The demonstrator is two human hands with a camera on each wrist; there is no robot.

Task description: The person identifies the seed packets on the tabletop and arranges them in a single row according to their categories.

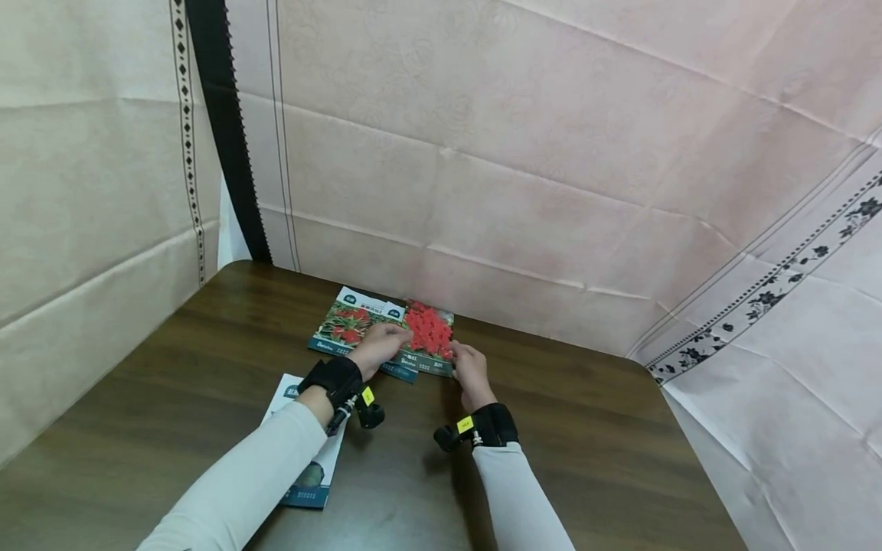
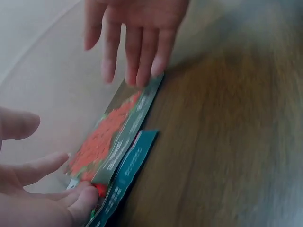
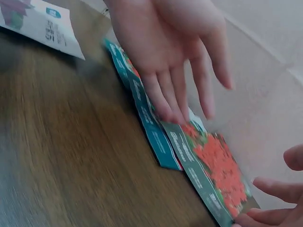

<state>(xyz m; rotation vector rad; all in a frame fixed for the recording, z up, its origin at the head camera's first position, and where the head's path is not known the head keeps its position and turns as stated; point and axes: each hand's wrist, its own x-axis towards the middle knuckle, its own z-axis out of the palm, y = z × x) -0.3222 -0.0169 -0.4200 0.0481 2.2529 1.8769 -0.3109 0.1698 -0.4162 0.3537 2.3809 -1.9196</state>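
Three flat packets with flower pictures, like seed packets, lie in an overlapping row at the table's back edge. The right-hand packet shows a mass of red flowers and lies over the middle packet, which is mostly hidden. To their left is the packet with red blooms among green leaves. My left hand rests its extended fingers near the left edge of the right-hand packet, thumb apart. At that packet's right lower corner, my right hand touches with its fingers, which look straight in the left wrist view.
Another white packet with a blue bottom band lies nearer the front, partly under my left forearm. The brown wooden table ends at a pale hanging cloth behind the packets. More cloth hangs at both sides.
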